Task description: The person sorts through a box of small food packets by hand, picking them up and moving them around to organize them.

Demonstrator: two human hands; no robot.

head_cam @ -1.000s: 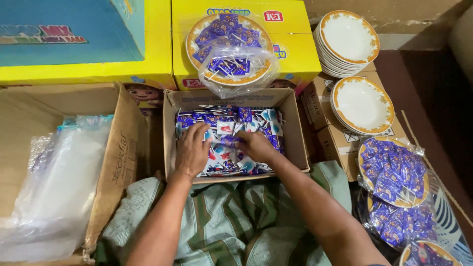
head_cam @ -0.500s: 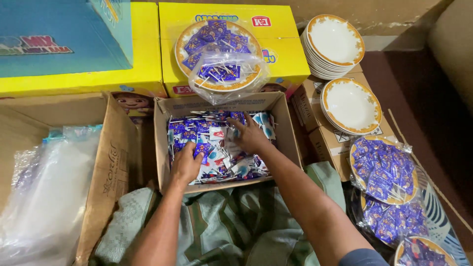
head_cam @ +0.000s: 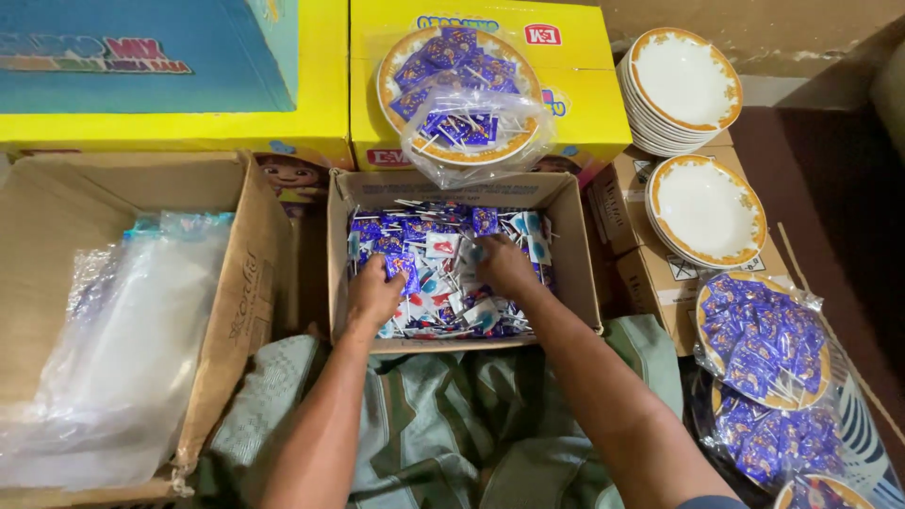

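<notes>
— Fingers?
— Both sets dug into wrapped lollipops (head_cam: pixel 443 273), curled over handfuls; left hand (head_cam: pixel 374 294) at the pile's left, right hand (head_cam: pixel 504 267) mid-pile.
— And the sweets?
— Heaped in a small cardboard box (head_cam: pixel 577 247). Beyond, a bagged, filled plate (head_cam: pixel 462 94) atop a yellow carton (head_cam: pixel 575 57); stacked empty plates (head_cam: pixel 683 85) rightward.

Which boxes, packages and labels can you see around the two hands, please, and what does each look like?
Small cardboard box: centre, open, brown, holding blue wrapped sweets; left hand and right hand rest in them.
Large cardboard box: left, open, holding clear plastic bags.
Yellow cartons: top, one with a blue panel.
Bagged plates of sweets: right, clear wrap.
</notes>
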